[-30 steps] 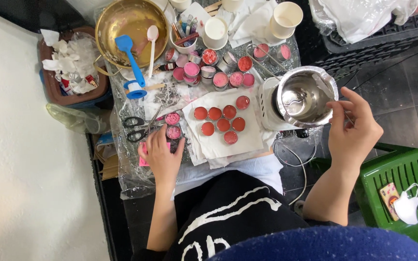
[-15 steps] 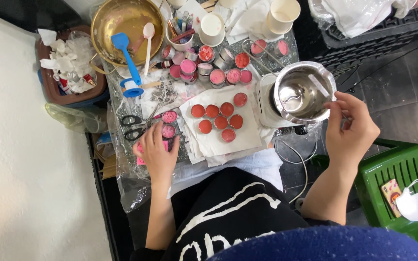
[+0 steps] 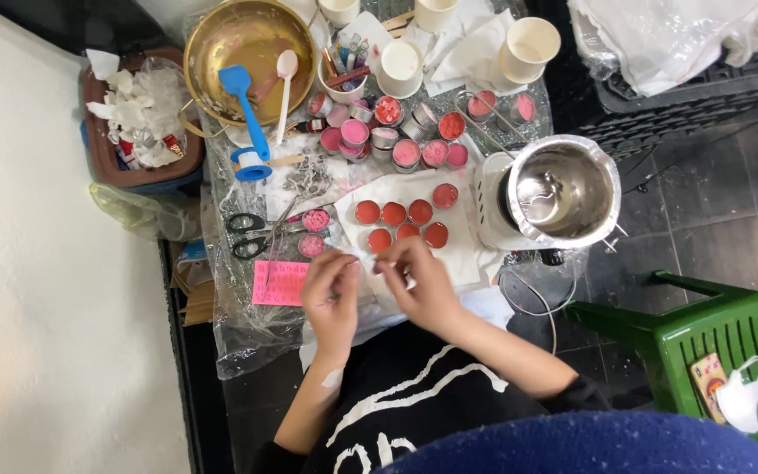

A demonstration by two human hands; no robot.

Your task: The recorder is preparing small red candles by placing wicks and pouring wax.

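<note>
My left hand [image 3: 331,294] and my right hand [image 3: 421,283] meet at the table's near edge. Their fingertips are pinched close together, just in front of several red-filled round tins [image 3: 405,224] on a white paper sheet [image 3: 462,254]. Whatever sits between the fingertips is too small to make out. A pink note [image 3: 280,283] lies just left of my left hand, with two pink-filled tins [image 3: 313,233] behind it. A steel pot [image 3: 563,189] stands on a white heater to the right, apart from both hands.
Black scissors [image 3: 247,235] lie left of the tins. Behind are several pink tins [image 3: 396,140], a gold bowl [image 3: 247,53], a blue spatula [image 3: 243,105], a white spoon [image 3: 284,79] and paper cups [image 3: 528,44]. A brown tissue-filled box [image 3: 133,123] sits left, a green stool [image 3: 721,325] right.
My right hand left the steel pot's rim and came left to the table's front. My left hand lifted off the pink note and moved right to meet it.
</note>
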